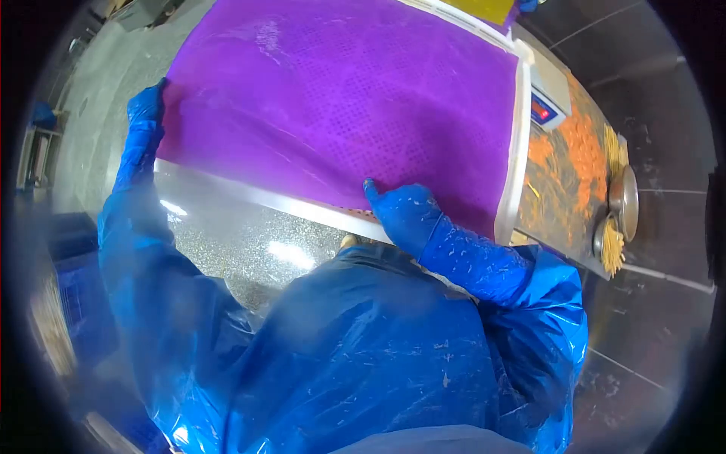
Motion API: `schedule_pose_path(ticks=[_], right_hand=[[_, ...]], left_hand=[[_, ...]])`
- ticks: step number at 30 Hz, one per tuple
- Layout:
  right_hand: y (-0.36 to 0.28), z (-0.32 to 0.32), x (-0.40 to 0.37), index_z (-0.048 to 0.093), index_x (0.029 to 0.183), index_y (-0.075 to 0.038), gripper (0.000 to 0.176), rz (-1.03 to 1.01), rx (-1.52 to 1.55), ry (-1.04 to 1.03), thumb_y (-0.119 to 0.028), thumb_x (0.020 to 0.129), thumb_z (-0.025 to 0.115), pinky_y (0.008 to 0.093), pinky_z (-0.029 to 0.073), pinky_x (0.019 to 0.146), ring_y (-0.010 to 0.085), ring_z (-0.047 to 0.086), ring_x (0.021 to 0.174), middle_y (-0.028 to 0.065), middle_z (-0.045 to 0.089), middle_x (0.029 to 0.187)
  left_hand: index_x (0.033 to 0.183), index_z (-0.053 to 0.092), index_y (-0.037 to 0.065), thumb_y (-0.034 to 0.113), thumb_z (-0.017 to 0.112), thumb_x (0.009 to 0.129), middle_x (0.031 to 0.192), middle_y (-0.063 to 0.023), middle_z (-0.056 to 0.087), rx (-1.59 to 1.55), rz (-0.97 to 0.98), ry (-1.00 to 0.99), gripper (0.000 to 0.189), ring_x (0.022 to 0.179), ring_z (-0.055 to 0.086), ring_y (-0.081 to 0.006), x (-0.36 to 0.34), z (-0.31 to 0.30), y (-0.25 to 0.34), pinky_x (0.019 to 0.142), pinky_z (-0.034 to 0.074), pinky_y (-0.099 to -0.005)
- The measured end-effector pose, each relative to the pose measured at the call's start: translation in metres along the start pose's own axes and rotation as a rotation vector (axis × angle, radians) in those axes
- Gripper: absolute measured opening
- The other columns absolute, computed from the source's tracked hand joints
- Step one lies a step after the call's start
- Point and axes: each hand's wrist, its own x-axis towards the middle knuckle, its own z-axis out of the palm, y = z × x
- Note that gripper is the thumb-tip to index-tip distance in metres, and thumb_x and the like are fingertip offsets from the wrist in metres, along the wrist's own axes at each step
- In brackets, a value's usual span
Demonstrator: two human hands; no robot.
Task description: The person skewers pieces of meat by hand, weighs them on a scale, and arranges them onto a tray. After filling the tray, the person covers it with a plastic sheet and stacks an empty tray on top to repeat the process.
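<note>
A purple plastic sheet (340,98) lies over a white perforated tray (510,178), whose holes show through it. My left hand (146,107), in a blue glove, is closed on the sheet at the left edge, where it hides the tray's rim. At the near edge my right hand (408,216), also gloved in blue, grips the sheet over the rim. Its thumb lies on top of the purple plastic and its other fingers are mostly hidden. A strip of holes in the tray is bare just left of this hand.
To the right, orange shreds (586,151) cover a worktop beside a scale (548,102) with a red display. Metal bowls (624,200) and pale sticks (611,246) stand at its edge. Blue crates (76,280) are at the left. Beyond the tray is a yellow sheet (488,7).
</note>
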Motion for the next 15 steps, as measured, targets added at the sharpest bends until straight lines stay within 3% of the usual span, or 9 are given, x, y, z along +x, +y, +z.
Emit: schedule_pose_path(ticks=[4, 6, 8, 9, 10, 11, 13, 14, 15], right_hand=[[0.006, 0.001, -0.006, 0.050, 0.131, 0.002, 0.046, -0.029, -0.047, 0.009, -0.012, 0.088, 0.054, 0.0433, 0.047, 0.048, 0.0268, 0.063, 0.053, 0.0086, 0.061, 0.059], [0.014, 0.000, -0.015, 0.050, 0.131, 0.002, 0.045, -0.037, -0.008, -0.022, -0.014, 0.089, 0.053, 0.0436, 0.048, 0.049, 0.0276, 0.063, 0.054, 0.0088, 0.061, 0.060], [0.012, -0.002, -0.015, 0.051, 0.130, 0.002, 0.044, -0.090, 0.020, -0.034, -0.015, 0.090, 0.052, 0.0440, 0.049, 0.050, 0.0284, 0.063, 0.055, 0.0090, 0.061, 0.060], [0.006, -0.004, -0.016, 0.053, 0.127, 0.003, 0.041, -0.018, 0.023, -0.104, -0.017, 0.090, 0.054, 0.0446, 0.049, 0.052, 0.0293, 0.064, 0.057, 0.0106, 0.062, 0.063], [0.008, -0.007, -0.016, 0.056, 0.123, 0.003, 0.040, 0.064, 0.023, -0.180, -0.018, 0.090, 0.056, 0.0453, 0.050, 0.054, 0.0302, 0.065, 0.059, 0.0122, 0.064, 0.066], [0.016, -0.013, -0.017, 0.056, 0.123, 0.003, 0.040, 0.036, 0.024, -0.169, -0.018, 0.090, 0.056, 0.0453, 0.050, 0.054, 0.0302, 0.065, 0.059, 0.0122, 0.064, 0.066], [0.036, -0.029, -0.026, 0.055, 0.128, -0.005, 0.046, -0.098, 0.221, -0.147, -0.025, 0.087, 0.062, 0.0473, 0.051, 0.067, 0.0314, 0.066, 0.083, 0.0143, 0.066, 0.087], [0.045, -0.036, -0.034, 0.055, 0.128, -0.005, 0.046, -0.120, 0.217, -0.143, -0.025, 0.087, 0.062, 0.0473, 0.051, 0.067, 0.0314, 0.066, 0.083, 0.0143, 0.066, 0.087], [0.051, -0.042, -0.045, 0.055, 0.129, -0.009, 0.048, -0.073, 0.203, -0.135, -0.029, 0.086, 0.064, 0.0480, 0.050, 0.075, 0.0321, 0.061, 0.096, 0.0144, 0.064, 0.100]], left_hand=[[0.126, 0.061, 0.025, 0.042, 0.042, 0.096, 0.114, -0.0159, 0.066, 0.054, -0.009, -0.042, 0.039, 0.103, 0.064, -0.0337, 0.006, 0.004, -0.001, 0.089, 0.050, -0.0457], [0.133, 0.055, 0.026, 0.045, 0.048, 0.092, 0.123, -0.0142, 0.063, 0.144, 0.163, -0.042, 0.045, 0.114, 0.059, -0.0342, 0.026, 0.029, -0.044, 0.097, 0.045, -0.0490], [0.142, 0.044, 0.029, 0.051, 0.052, 0.088, 0.140, -0.0121, 0.051, 0.442, 0.070, 0.244, 0.059, 0.128, 0.048, -0.0349, -0.027, -0.024, 0.006, 0.106, 0.032, -0.0594], [0.149, 0.032, 0.031, 0.058, 0.050, 0.088, 0.151, -0.0123, 0.036, 0.446, -0.009, 0.206, 0.068, 0.138, 0.033, -0.0369, -0.045, -0.060, 0.048, 0.107, 0.018, -0.0694], [0.148, 0.034, 0.029, 0.057, 0.052, 0.088, 0.154, -0.0126, 0.031, 0.337, 0.046, 0.421, 0.069, 0.139, 0.031, -0.0390, -0.045, -0.050, 0.062, 0.109, 0.016, -0.0686], [0.149, 0.030, 0.032, 0.063, 0.050, 0.087, 0.156, -0.0152, 0.026, 0.263, 0.097, 0.377, 0.072, 0.142, 0.021, -0.0447, -0.061, -0.063, 0.097, 0.110, 0.011, -0.0691], [0.150, 0.025, 0.038, 0.075, 0.046, 0.083, 0.158, -0.0165, 0.017, 0.009, 0.150, -0.087, 0.080, 0.143, 0.013, -0.0488, -0.075, -0.041, 0.140, 0.108, 0.007, -0.0723], [0.151, 0.021, 0.040, 0.079, 0.045, 0.080, 0.159, -0.0167, 0.014, -0.142, 0.118, -0.122, 0.085, 0.143, 0.010, -0.0491, -0.082, -0.026, 0.151, 0.107, 0.006, -0.0735], [0.151, 0.018, 0.042, 0.084, 0.044, 0.076, 0.160, -0.0170, 0.010, -0.292, 0.089, -0.146, 0.089, 0.144, 0.007, -0.0494, -0.084, -0.019, 0.154, 0.106, 0.005, -0.0748]])
